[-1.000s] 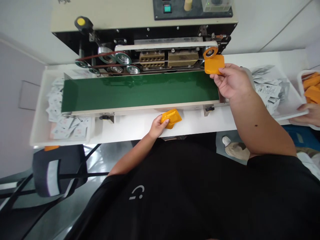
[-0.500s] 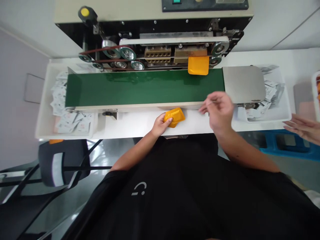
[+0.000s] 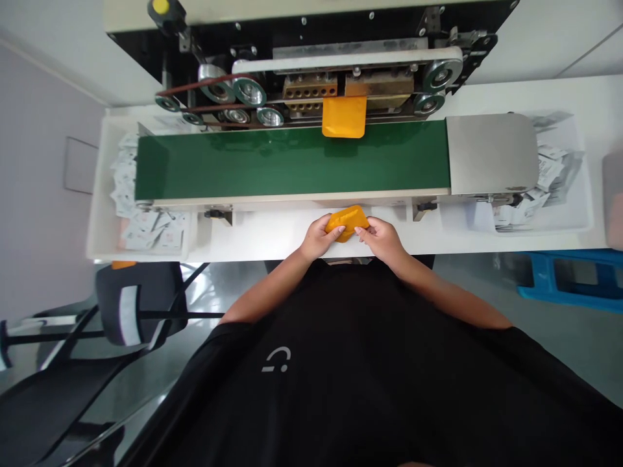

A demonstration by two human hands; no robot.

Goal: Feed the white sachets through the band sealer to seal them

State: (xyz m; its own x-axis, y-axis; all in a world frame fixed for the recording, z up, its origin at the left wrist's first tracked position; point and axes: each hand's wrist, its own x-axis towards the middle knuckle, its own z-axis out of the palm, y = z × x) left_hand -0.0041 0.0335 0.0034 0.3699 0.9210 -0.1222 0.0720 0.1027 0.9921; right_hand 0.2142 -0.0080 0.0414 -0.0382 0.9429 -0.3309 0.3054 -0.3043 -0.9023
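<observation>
Orange pouches [image 3: 346,222], apparently more than one stacked together, are held in front of my body at the near side of the machine. My left hand [image 3: 318,237] grips them from the left with the thumb on top. From the right, my right hand [image 3: 383,237] pinches their edge between thumb and fingers. Another orange pouch [image 3: 344,118] hangs from the band of the sealing machine [image 3: 348,61], over the far edge of the green conveyor belt [image 3: 287,165]. How many pouches my hands hold, I cannot tell.
White bins with small white packets stand at the belt's left end [image 3: 93,220] and right end [image 3: 590,194]. A metal plate [image 3: 491,154] continues the belt on the right. Black chairs [image 3: 114,305] are at lower left, a blue stool [image 3: 540,275] at right.
My right hand has come left and down onto the pouches in my left hand. The pouch in the machine has travelled left. Another person's hand at right has gone out of view.
</observation>
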